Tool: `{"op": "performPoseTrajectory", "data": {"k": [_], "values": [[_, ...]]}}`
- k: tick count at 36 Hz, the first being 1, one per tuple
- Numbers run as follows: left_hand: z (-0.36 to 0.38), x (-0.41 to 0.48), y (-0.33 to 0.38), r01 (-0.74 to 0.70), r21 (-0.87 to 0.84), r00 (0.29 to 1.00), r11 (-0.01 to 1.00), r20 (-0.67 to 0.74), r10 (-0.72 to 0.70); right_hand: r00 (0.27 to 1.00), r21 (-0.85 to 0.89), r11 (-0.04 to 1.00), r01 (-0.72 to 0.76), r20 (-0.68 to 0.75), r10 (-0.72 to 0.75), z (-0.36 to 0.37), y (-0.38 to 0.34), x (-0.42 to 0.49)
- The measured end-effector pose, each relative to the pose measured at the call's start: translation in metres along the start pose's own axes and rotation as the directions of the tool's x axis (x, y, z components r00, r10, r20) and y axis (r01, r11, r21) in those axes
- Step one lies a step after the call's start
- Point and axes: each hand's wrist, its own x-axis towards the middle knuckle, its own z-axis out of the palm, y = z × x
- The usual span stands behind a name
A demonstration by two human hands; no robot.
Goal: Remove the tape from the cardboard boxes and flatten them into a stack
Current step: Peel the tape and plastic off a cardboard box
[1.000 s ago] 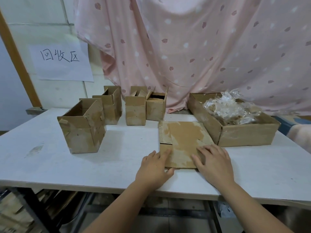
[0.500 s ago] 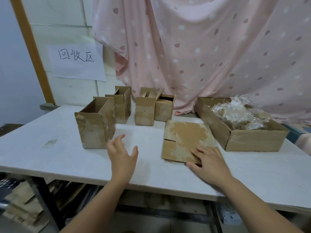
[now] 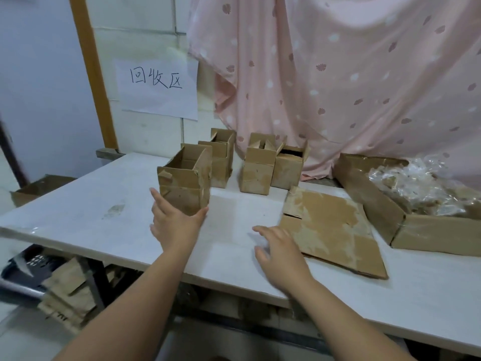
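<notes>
An open-topped cardboard box [image 3: 186,186] stands nearest on the white table [image 3: 104,212]. My left hand [image 3: 174,222] is spread open just in front of its lower face, fingers to its left and thumb below its right corner. A flattened cardboard box [image 3: 330,227] lies on the table to the right. My right hand [image 3: 279,254] hovers open, blurred, just left of that flat cardboard. Three more small upright boxes stand behind: one [image 3: 221,157] at back left, two [image 3: 257,173] [image 3: 289,168] side by side in the middle.
A large shallow cardboard tray [image 3: 374,194] with crumpled clear tape [image 3: 419,188] sits at the right. A pink patterned cloth [image 3: 338,74] hangs behind. A paper sign [image 3: 156,87] is on the wall. Cardboard scraps [image 3: 67,295] lie under the table at left.
My left hand left the flat cardboard and reached leftward up to the nearest upright box. My right hand slid off the flat cardboard to its left. The view swung left.
</notes>
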Motion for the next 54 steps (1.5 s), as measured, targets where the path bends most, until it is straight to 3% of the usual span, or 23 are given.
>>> {"op": "performPoseTrajectory", "data": {"k": [3,8,12,14,16,18,21,27,29,31,35,39,43,48,50,54], "values": [[0.0,0.001,0.001,-0.013,-0.051,1.0,0.999,0.014,0.014,0.998,-0.094,0.995,0.029,0.056,-0.024,0.013,0.0,0.003],[-0.007,-0.009,0.0,0.009,-0.235,0.999,0.972,0.038,-0.001,0.999,-0.093,0.996,-0.006,0.05,0.011,0.016,0.006,0.004],[-0.019,-0.015,-0.006,0.021,-0.495,0.994,0.869,0.101,0.033,1.0,-0.072,0.997,-0.006,0.022,0.007,0.018,0.006,0.003],[-0.027,-0.021,-0.008,0.054,-0.573,0.987,0.817,0.153,0.042,1.0,0.019,1.0,-0.005,-0.008,0.005,0.017,0.005,0.002],[-0.037,-0.029,-0.009,0.103,-0.601,0.97,0.793,0.235,0.053,0.997,0.227,0.973,-0.037,-0.057,0.052,0.013,0.004,0.0],[-0.048,-0.037,-0.01,0.089,-0.574,0.949,0.814,0.296,0.106,0.982,0.421,0.906,-0.038,-0.154,0.113,0.006,0.003,-0.001],[-0.064,-0.051,-0.011,-0.006,-0.505,0.89,0.863,0.391,0.235,0.941,0.558,0.83,0.022,-0.291,0.171,-0.014,-0.007,0.003],[-0.079,-0.062,-0.009,-0.1,-0.436,0.754,0.894,0.553,0.354,0.961,0.73,0.67,0.137,-0.263,0.089,-0.065,-0.036,0.021],[-0.082,-0.066,-0.004,-0.12,-0.407,0.709,0.906,0.603,0.365,0.971,0.693,0.71,0.125,-0.231,0.055,-0.073,-0.042,0.023],[-0.083,-0.068,0.003,-0.162,-0.378,0.693,0.912,0.614,0.377,0.973,0.548,0.83,0.1,-0.228,0.034,-0.074,-0.043,0.026],[-0.087,-0.07,0.023,-0.218,-0.386,0.745,0.897,0.528,0.408,0.986,0.262,0.965,0.019,-0.167,0.026,-0.067,-0.043,0.03],[-0.09,-0.07,0.039,-0.31,-0.374,0.786,0.874,0.416,0.457,0.995,0.256,0.961,-0.1,-0.005,0.105,-0.078,-0.053,0.027],[-0.087,-0.067,0.042,-0.363,-0.28,0.765,0.889,0.455,0.456,0.956,0.251,0.938,-0.24,0.228,0.183,-0.097,-0.061,0.025],[-0.095,-0.053,0.054,-0.128,-0.369,0.78,0.92,0.535,0.324,0.825,0.099,0.967,-0.236,0.547,0.145,-0.123,-0.066,0.022],[-0.096,-0.051,0.061,-0.11,-0.332,0.755,0.937,0.586,0.296,0.815,0.041,0.978,-0.205,0.56,0.147,-0.124,-0.068,0.024],[-0.087,-0.056,0.064,-0.203,-0.138,0.717,0.97,0.653,0.243,0.844,-0.117,0.982,-0.149,0.503,0.188,-0.115,-0.076,0.026]]}}
